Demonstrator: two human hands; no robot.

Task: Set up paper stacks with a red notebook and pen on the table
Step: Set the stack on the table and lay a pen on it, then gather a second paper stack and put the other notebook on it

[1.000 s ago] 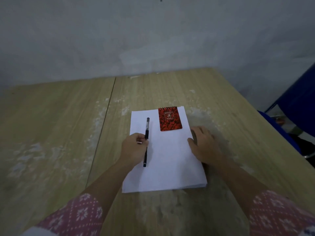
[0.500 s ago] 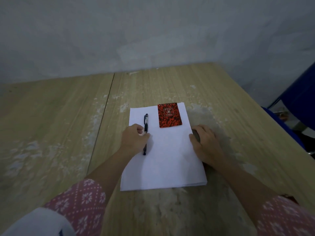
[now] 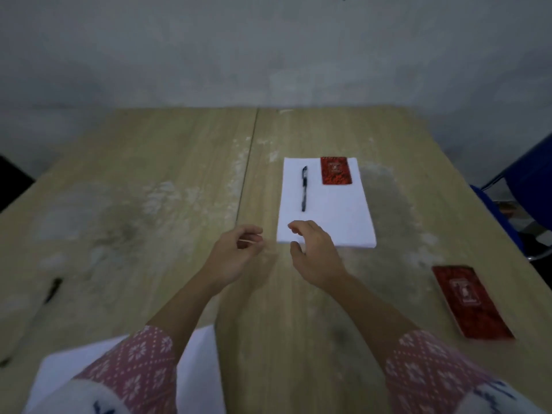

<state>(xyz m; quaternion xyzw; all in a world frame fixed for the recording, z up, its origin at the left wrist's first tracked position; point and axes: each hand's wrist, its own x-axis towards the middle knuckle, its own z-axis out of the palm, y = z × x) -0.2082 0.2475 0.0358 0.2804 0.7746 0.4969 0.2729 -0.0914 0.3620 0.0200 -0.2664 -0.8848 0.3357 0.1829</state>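
Two hands empty, fingers loosely curled: left hand (image 3: 236, 255) left of paper stack (image 3: 325, 204), right hand (image 3: 313, 252) over its lower edge. Second red notebook (image 3: 472, 303) lower right, long axis up-frame, nearer right hand; second pen (image 3: 52, 291) far left, nearer left hand.

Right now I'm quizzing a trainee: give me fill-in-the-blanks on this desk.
1. The pen lies on the paper stack, to the ____ of the small red notebook.
2. Both hands hold ____.
3. The second red notebook lies directly on the ____.
Missing: left; nothing; table.
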